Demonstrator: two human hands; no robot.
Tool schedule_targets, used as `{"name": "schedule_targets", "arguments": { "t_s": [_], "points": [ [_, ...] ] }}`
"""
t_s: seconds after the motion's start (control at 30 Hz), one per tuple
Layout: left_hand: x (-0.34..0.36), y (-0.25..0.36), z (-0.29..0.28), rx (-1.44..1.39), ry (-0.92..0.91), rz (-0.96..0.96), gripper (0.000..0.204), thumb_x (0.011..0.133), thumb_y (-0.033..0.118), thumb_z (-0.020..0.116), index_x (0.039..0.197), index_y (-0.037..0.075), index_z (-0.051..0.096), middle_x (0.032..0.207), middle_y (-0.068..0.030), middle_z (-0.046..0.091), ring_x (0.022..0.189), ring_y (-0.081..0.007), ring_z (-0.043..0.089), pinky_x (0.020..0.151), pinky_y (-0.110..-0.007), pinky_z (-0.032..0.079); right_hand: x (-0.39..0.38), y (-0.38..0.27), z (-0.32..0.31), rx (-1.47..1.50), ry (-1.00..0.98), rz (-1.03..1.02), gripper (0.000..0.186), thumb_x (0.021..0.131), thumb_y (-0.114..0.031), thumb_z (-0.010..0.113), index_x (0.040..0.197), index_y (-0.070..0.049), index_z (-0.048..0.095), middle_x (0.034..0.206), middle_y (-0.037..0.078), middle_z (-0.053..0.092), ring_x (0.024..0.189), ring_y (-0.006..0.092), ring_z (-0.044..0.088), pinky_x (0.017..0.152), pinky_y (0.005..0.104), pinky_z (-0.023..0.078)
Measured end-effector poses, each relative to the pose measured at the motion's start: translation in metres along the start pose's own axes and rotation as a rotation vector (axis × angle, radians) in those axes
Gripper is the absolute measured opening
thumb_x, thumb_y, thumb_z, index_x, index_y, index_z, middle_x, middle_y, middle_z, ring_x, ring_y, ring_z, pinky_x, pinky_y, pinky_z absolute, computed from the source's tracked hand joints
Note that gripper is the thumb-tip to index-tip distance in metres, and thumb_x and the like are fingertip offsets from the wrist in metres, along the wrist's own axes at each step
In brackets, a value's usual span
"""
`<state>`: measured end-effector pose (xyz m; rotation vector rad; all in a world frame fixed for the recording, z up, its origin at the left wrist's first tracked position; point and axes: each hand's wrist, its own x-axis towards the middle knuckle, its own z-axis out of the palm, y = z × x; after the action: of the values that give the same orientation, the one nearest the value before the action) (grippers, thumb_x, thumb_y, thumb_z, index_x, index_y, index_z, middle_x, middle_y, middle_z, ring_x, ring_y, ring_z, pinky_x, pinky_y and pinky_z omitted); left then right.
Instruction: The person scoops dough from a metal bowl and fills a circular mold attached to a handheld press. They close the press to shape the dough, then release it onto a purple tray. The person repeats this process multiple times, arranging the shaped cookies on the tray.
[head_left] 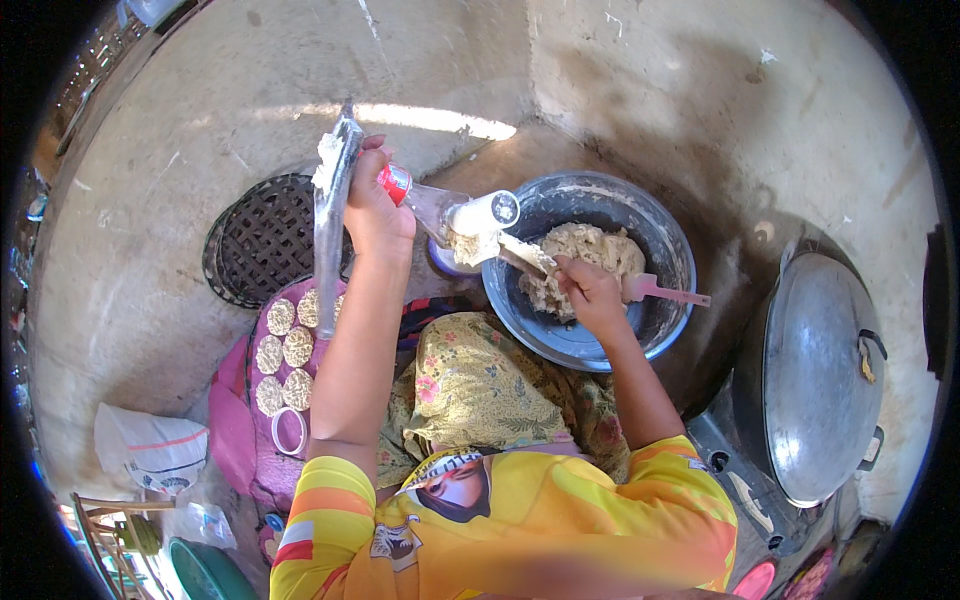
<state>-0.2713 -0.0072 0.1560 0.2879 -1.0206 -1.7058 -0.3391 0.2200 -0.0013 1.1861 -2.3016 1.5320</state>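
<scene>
From the head camera, looking down, the person is sitting on a concrete floor [180, 200] with a flowered cloth [480, 385] over the lap. The left hand [378, 215] is raised and closed around the middle of a long, flat metal blade [331, 225], holding it nearly upright with a lump of pale dough [327, 152] sticking near its top; a small red-capped thing [396, 184] is showing just beside the knuckles. The right hand [592, 292] is reaching into a dark blue metal bowl [660, 235], fingers curled shut on a pale spatula-like tool [525, 255] and resting against the heap of coarse dough mixture [590, 250] that is filling the bowl's middle. A pink scraper [668, 292] is lying on the mixture just right of that hand, its handle sticking out over the rim. A white cylinder [484, 213] with dough clinging under it is sitting between the two hands, at the bowl's left edge. Below the left forearm, flat round patties [284, 360] are lying in rows on a pink tray [235, 420], with a white ring [291, 431] beside them. A dark woven round mat [265, 240] is lying behind the tray, and a large covered metal pan [820, 375] is standing well off to the right.
</scene>
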Motion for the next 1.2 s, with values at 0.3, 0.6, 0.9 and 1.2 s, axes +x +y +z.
{"name": "schedule_targets", "arguments": {
  "t_s": [0.3,0.6,0.9,1.2],
  "points": [
    [-0.014,-0.006,0.002,-0.004,0.037,0.203,0.028,0.071,0.001,0.054,0.098,0.002,0.051,0.096,-0.0057,0.049,0.089,-0.013,0.044,0.078,-0.026,0.036,-0.005,-0.011,0.038,0.242,0.061,0.139,0.022,0.079,-0.007,0.055,0.1,-0.003,0.061,0.076,0.012,0.062,0.064,0.0178,0.06,0.061,0.0275,0.047],
    [0.016,0.035,-0.011,0.26,-0.327,0.267,0.027,0.074,0.0,0.056,0.1,0.002,0.05,0.097,-0.0064,0.053,0.087,-0.0127,0.05,0.07,-0.026,0.043,0.003,-0.069,-0.02,0.811,-0.063,0.238,0.025,0.085,-0.007,0.052,0.108,0.003,0.055,0.073,0.004,0.057,0.061,0.0066,0.049,0.055,0.0203,0.041],
    [-0.002,0.08,-0.027,0.909,-0.55,0.517,0.032,0.063,0.01,0.067,0.089,-0.002,0.053,0.079,-0.0168,0.057,0.075,-0.0324,0.058,0.067,-0.033,0.045,0.064,-0.148,-0.035,-0.156,0.152,-0.478,0.039,0.071,0.001,0.057,0.107,-0.014,0.059,0.083,0.012,0.054,0.074,0.026,0.055,0.065,0.0327,0.045],
    [-0.021,0.091,-0.084,1.43,-0.583,0.548,0.024,0.06,0.009,0.064,0.081,-0.001,0.055,0.08,-0.0189,0.051,0.076,-0.0377,0.053,0.067,-0.043,0.043,0.066,-0.219,-0.001,-0.842,-0.248,-0.696,0.027,0.069,-0.012,0.051,0.095,-0.01,0.057,0.081,0.005,0.054,0.076,0.0219,0.055,0.063,0.0324,0.046]
  ]
}}
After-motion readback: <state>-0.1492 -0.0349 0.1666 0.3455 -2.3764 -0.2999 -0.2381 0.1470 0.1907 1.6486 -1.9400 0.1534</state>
